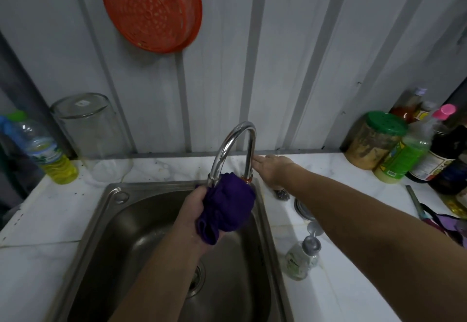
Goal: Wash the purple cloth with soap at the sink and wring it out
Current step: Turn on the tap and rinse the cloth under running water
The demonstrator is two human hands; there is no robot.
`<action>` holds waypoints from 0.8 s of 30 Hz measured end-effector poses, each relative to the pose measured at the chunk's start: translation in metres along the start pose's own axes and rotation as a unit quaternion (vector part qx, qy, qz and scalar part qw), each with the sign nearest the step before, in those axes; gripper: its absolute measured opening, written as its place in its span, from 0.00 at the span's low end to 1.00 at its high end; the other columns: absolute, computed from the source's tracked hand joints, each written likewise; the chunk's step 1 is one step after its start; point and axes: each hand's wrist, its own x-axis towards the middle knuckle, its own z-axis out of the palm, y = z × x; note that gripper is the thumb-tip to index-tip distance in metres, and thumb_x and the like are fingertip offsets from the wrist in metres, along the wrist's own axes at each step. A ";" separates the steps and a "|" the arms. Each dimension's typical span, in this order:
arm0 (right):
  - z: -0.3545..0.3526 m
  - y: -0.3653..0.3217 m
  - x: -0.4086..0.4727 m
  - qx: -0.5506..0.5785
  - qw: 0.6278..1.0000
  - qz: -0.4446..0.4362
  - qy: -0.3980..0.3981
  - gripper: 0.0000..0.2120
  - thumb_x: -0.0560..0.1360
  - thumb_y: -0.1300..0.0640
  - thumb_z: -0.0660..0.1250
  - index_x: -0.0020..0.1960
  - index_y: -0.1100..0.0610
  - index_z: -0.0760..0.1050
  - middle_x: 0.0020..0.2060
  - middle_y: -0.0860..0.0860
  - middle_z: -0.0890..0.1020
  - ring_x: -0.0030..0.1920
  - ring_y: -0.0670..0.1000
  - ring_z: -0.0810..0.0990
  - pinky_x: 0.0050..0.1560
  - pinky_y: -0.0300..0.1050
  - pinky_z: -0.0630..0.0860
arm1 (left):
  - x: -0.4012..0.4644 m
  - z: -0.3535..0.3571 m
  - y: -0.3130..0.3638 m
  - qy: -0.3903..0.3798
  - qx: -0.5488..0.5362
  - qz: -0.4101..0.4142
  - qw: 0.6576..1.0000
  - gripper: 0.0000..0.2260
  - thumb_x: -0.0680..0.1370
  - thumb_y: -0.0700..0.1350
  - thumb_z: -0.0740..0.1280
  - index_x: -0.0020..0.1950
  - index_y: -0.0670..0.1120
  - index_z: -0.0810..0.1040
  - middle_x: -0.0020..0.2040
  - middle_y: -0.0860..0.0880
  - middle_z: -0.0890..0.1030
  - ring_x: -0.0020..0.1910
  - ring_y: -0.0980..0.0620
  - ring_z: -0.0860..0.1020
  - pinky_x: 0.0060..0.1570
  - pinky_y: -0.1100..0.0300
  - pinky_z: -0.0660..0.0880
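Note:
My left hand (193, 206) grips the bunched purple cloth (228, 206) over the steel sink (108, 210), right under the spout of the curved chrome tap (233, 145). My right hand (273, 170) reaches past the tap's base at the back right of the sink. Its fingers are stretched out beside the tap stem, and its palm covers whatever is beneath it. I see no water running. A small clear soap pump bottle (302, 256) stands on the white counter to the right of the sink.
A yellow-liquid bottle (48, 150) and an upturned glass jar (88, 132) stand back left. Jars and sauce bottles (404, 145) crowd the back right corner. An orange strainer (151, 8) hangs on the wall. A metal lid (304, 208) lies right of the sink.

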 end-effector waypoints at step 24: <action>0.002 -0.003 -0.012 0.012 0.997 0.067 -0.042 0.27 0.76 0.63 0.67 0.74 0.56 0.66 0.68 0.55 0.75 0.65 0.57 0.77 0.64 0.53 0.75 | 0.003 -0.028 0.008 -0.028 0.018 0.000 0.999 0.13 0.82 0.47 0.64 0.63 0.44 0.78 0.55 0.43 0.85 0.56 0.42 0.82 0.59 0.42 0.80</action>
